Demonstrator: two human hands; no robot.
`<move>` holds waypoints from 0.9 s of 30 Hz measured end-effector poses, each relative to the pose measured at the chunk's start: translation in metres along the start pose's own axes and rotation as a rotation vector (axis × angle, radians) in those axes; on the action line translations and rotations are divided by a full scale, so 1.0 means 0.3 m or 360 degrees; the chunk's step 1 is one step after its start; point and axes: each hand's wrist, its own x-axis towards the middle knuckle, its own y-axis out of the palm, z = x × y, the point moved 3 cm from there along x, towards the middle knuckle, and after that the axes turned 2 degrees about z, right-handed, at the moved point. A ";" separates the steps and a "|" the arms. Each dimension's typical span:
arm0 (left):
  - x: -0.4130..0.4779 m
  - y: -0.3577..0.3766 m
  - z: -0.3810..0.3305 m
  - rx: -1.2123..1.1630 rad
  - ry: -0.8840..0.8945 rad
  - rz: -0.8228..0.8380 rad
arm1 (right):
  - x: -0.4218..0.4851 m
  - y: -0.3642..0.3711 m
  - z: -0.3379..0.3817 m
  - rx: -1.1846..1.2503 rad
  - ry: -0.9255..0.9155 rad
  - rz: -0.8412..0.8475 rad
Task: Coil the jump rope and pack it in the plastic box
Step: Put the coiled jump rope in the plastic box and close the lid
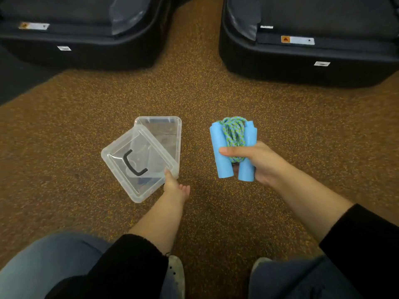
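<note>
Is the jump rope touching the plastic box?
Apart. Head view shows bare floor between the jump rope, gripped by the right hand, and the plastic box.

Likely a gym: speckled rubber flooring (194,93), two black machine bases (90,55) with warning stickers (297,40)

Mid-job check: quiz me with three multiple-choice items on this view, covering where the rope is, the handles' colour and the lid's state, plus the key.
1. Where is the rope?
A. packed away
B. in the right hand
C. on the floor

2. What colour are its handles?
A. blue
B. black
C. red

3. How is the lid?
A. latched shut
B. held askew by the left hand
C. lying on the floor

Key:
1 B, fingers wrap the coiled rope and both handles.
2 A, both handles are light blue.
3 B, the thumb pinches the lid's edge over the open box.
</note>
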 end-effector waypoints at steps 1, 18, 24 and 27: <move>0.033 -0.013 -0.004 -0.0071 0.0028 -0.0023 | 0.006 -0.006 -0.009 -0.0004 0.0006 0.0001; 0.239 -0.079 -0.120 -0.0811 0.0271 0.0238 | 0.032 -0.065 -0.038 -0.0016 -0.0007 0.0034; 0.257 -0.073 -0.129 -0.0699 0.0356 0.0413 | 0.035 -0.075 -0.035 0.0008 -0.0004 0.0031; 0.249 -0.071 -0.133 -0.0556 0.0357 0.0488 | 0.041 -0.084 -0.024 0.0018 -0.0011 0.0019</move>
